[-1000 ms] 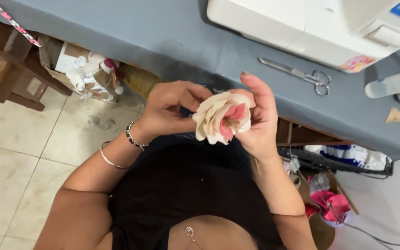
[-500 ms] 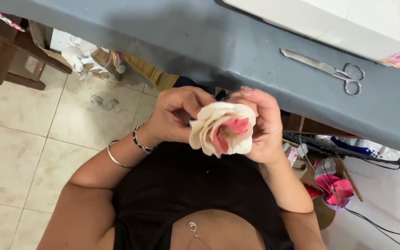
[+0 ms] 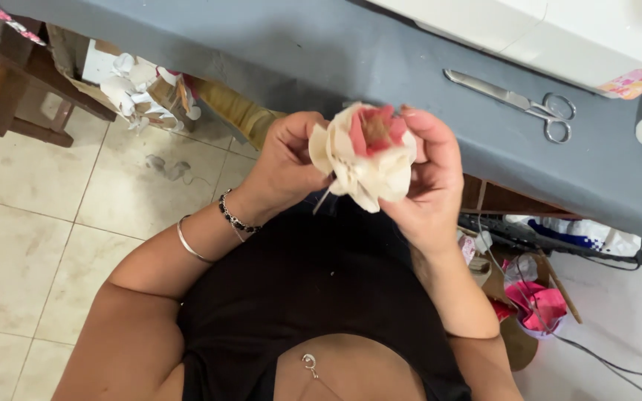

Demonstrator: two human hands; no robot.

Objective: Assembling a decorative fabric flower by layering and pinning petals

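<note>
Cream-petalled fabric flower (image 3: 365, 156), pink centre, seemingly layered

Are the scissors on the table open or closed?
Closed. The scissors lie flat on the grey table with both blades pressed together into one point and the two finger loops side by side.

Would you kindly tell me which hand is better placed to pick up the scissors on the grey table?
Right, probably. The right hand cups the fabric flower nearer the scissors; the left hand sits on the flower's far side.
</note>
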